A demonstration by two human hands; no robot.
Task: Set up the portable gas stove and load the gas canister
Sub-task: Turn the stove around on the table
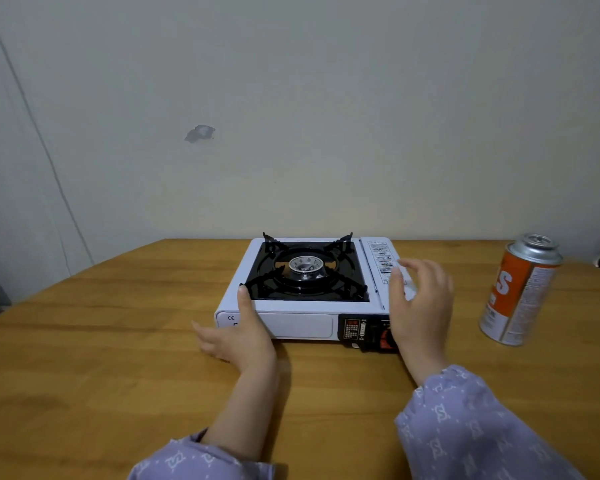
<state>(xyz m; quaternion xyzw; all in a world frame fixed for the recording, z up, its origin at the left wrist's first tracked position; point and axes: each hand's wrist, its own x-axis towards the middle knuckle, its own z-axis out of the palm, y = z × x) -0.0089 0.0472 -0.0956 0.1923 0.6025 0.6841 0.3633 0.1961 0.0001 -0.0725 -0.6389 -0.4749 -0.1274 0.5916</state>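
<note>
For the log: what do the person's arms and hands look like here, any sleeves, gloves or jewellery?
Both arms wear loose lilac sleeves printed with small white motifs. The left sleeve and right sleeve end partway up the forearms. The left hand and right hand are bare, with no gloves, rings or watch visible.
</note>
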